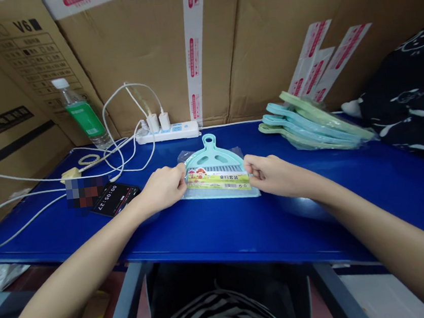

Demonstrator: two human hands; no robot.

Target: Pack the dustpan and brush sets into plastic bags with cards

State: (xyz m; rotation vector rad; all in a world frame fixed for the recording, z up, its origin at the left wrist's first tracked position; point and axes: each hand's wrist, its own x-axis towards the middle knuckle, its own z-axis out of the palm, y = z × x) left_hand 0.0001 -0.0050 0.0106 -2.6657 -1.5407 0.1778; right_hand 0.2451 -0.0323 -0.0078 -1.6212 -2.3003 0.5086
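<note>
A light-blue dustpan set (215, 171) in a clear plastic bag lies flat on the blue table (220, 229), handle pointing away from me. A colourful paper label runs across its front. My left hand (165, 187) pinches the left end of the label and bag. My right hand (271, 173) pinches the right end. Both hands have their fingers curled closed on the package.
A stack of bagged blue and green dustpans (313, 122) lies at the back right beside a dark bag (411, 95). A phone (115, 198) showing a timer, white cables, a power strip (168, 132) and a water bottle (82, 115) sit at the left. Cardboard boxes wall the back.
</note>
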